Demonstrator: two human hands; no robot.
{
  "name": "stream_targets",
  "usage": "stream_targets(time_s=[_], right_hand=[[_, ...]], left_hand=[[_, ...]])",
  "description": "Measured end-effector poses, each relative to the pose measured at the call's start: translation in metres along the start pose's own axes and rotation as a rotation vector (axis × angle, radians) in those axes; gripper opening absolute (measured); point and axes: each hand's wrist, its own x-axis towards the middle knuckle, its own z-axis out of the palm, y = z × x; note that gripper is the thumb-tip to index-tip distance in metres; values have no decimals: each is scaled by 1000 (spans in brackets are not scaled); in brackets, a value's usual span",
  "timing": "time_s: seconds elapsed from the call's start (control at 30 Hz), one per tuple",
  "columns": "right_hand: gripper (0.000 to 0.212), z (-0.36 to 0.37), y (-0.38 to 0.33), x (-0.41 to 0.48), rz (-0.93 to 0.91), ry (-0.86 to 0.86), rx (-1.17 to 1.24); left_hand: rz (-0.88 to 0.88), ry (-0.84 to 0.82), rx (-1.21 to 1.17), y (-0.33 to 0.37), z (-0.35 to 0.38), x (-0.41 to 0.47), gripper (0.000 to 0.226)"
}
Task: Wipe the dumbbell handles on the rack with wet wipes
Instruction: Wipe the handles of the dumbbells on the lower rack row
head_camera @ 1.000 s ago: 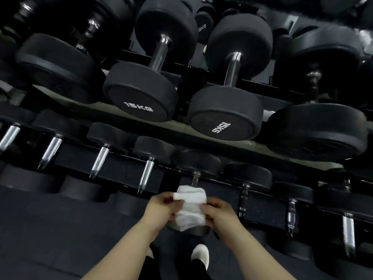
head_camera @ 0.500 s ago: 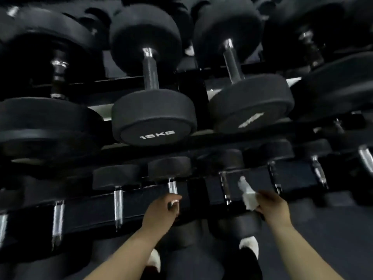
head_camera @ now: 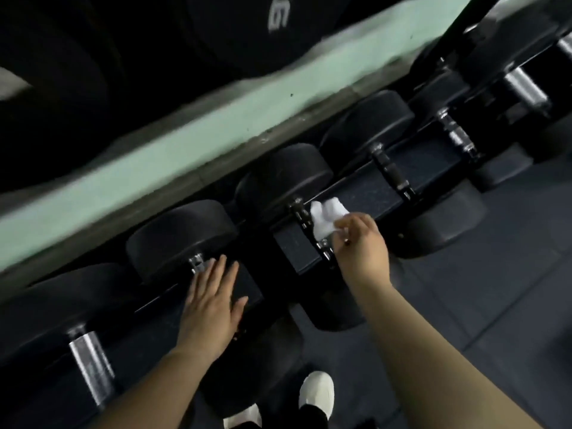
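A row of black dumbbells lies across the lower rack bar (head_camera: 365, 193), running diagonally from lower left to upper right. My right hand (head_camera: 362, 246) pinches a crumpled white wet wipe (head_camera: 325, 219) and holds it against the dark handle (head_camera: 305, 222) of a middle dumbbell. My left hand (head_camera: 213, 301) lies flat with straight fingers over the handle of the neighbouring dumbbell to the left, whose chrome collar (head_camera: 196, 264) shows at my fingertips. Further handles show: a chrome handle (head_camera: 89, 363) at lower left and a dark handle (head_camera: 391, 168) to the right.
A pale green shelf edge (head_camera: 216, 125) of the upper tier runs diagonally above the row, with large black dumbbell heads (head_camera: 253, 29) over it. More dumbbells (head_camera: 523, 85) sit at the upper right. My white shoes (head_camera: 317, 394) stand on the dark rubber floor (head_camera: 495, 274).
The view has dropped closer and tilted. My right hand carried the wipe onto the middle dumbbell's handle. My left hand went from curled at the neighbouring handle to flat on it.
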Motion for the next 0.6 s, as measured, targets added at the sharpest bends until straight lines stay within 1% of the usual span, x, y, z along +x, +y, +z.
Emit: stream_targets(time_s=[0.03,0.07,0.1,0.13,0.17,0.2,0.27,0.37,0.43,0.47,0.53,0.6], right_hand=[[20,8,5,3,-43,-35,-11],[21,14,7,4,-85,-75,-53],[22,20,8,6,-110,-125,-123],[24,25,9,10,-124,-168,-196],[27,30,7,15,-125,-196,-260],[29,34,5,21,-126,-215,-311],[31,41,-1,30,-154,-266,-405],[30,54,-6,38,-232,-399,-558],[31,53,-9,43,-245,-453,-643],[33,50,-11,47,-204,-490,-659],[35,42,-14,53,-43,-593,-668],[37,37,-15,56,96,-734,-729]], left_hand=[[-6,-6,37,-9,12,-3,64],[0,-40,67,-16,23,-7,79],[5,-85,91,-19,27,-10,86],[24,-71,108,-22,31,-11,79],[29,-59,100,-23,31,-11,66],[14,-78,72,-23,32,-10,61],[-5,-135,68,-22,32,-6,63],[-15,-98,76,-26,37,-4,67],[-10,-72,90,-26,37,-3,69],[-12,-55,106,-25,37,-4,69],[-11,-40,119,-25,37,-3,70],[-7,-16,135,-26,39,-3,71]])
